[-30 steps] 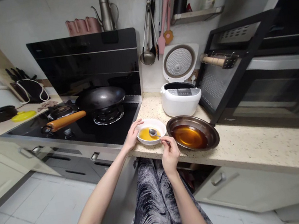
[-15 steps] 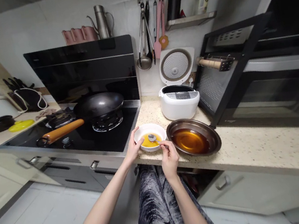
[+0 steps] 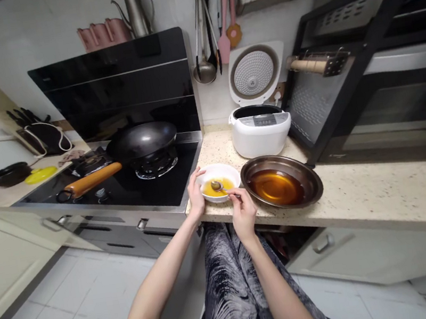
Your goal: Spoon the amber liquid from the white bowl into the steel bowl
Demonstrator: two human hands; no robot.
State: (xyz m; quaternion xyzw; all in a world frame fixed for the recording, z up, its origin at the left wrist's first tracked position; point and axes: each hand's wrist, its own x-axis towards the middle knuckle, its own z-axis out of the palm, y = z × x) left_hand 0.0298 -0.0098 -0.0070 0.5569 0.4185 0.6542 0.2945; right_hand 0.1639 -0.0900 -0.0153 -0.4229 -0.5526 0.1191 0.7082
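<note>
A white bowl (image 3: 226,169) with yellow liquid in it stands at the counter's front edge. My left hand (image 3: 195,193) holds the bowl at its left rim, fingers against the outside. Between the thumb and fingers of my right hand (image 3: 244,211) is the handle of a metal spoon (image 3: 217,185), whose head lies in the yellow liquid. Just right of the bowl sits a wide dark metal basin (image 3: 308,179) of amber-brown liquid. Behind them is a white rice cooker (image 3: 262,138) with its lid raised.
To the left, a black wok (image 3: 143,141) rests on the gas stove (image 3: 153,193), its wooden handle pointing toward the front left. A dark oven (image 3: 404,118) and a rack stand on the right. Tongs, a ladle (image 3: 205,72) and pink spatulas hang on the wall.
The view has shifted, so the scene sits a little higher and the counter items lie further right. The spoon's head has turned in the liquid. My left thumb no longer shows over the bowl's rim.
</note>
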